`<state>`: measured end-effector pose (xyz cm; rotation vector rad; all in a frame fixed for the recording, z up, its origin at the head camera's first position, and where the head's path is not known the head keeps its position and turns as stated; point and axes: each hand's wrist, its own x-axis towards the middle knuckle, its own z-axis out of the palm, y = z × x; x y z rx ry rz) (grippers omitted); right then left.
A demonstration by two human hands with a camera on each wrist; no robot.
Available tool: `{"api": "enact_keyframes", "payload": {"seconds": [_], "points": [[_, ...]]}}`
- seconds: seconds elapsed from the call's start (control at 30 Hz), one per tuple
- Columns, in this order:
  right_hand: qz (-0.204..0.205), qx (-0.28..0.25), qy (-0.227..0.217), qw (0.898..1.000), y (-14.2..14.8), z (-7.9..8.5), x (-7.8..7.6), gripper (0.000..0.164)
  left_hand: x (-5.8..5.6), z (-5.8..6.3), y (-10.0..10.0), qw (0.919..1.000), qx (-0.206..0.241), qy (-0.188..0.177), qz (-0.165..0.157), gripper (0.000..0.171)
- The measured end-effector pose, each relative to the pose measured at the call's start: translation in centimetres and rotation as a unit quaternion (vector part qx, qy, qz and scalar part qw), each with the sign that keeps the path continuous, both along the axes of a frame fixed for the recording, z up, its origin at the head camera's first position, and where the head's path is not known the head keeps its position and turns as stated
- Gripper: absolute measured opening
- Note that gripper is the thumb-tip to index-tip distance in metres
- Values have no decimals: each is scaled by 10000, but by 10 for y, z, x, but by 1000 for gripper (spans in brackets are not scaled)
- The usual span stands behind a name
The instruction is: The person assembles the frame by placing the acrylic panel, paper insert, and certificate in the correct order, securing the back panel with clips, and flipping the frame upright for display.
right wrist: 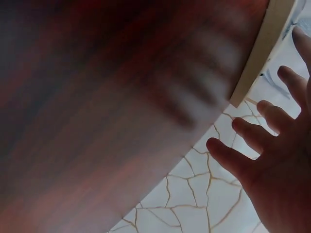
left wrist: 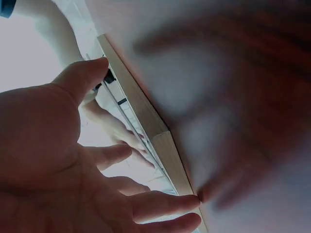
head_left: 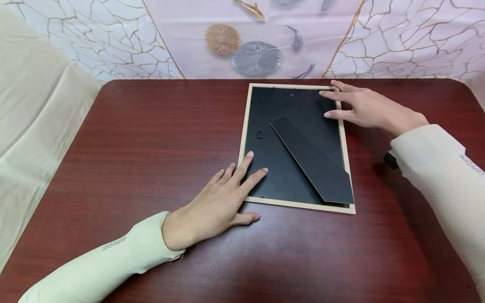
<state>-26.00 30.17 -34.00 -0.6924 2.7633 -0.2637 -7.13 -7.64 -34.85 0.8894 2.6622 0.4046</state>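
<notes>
A picture frame (head_left: 261,204) with a pale wooden border lies with its black backing board (head_left: 265,109) facing up. Its black easel stand (head_left: 314,162) slants across the backing toward the lower right corner. At the lower left corner is my left hand (head_left: 212,206), fingers spread; the fingertips lie over the left border and the thumb is outside the frame. My right hand (head_left: 371,105) reaches over the upper right corner with its fingers extended and parted. Whether the right fingertips touch the frame is hard to tell. In the left wrist view, the wooden edge (left wrist: 138,97) passes beside my fingers.
The frame lies on a dark red-brown wooden table (head_left: 144,139), near its back edge. Behind the table hangs a patterned cloth (head_left: 189,38) with gold lines and round motifs. Pale fabric (head_left: 34,118) hangs along the left side.
</notes>
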Motion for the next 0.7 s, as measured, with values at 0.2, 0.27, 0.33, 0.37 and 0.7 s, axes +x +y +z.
{"api": "enact_keyframes", "payload": {"seconds": [0.2,0.27,0.33,0.37,0.7], "points": [[302,-21,139,9994,-9,-4,-16,56,0,-1,7,9986,-149,451,-219,85],[357,7,115,9993,-13,-4,-21,54,-1,-1,8,9974,-239,601,-302,83],[391,66,107,9992,-18,-4,-25,55,-3,-1,9,9960,-339,736,-367,80],[397,100,110,9991,-21,-4,-27,56,-4,-1,10,9953,-375,804,-397,78],[434,319,206,9983,-37,-3,-31,59,-7,-2,9,9930,-71,971,-664,58]]}}
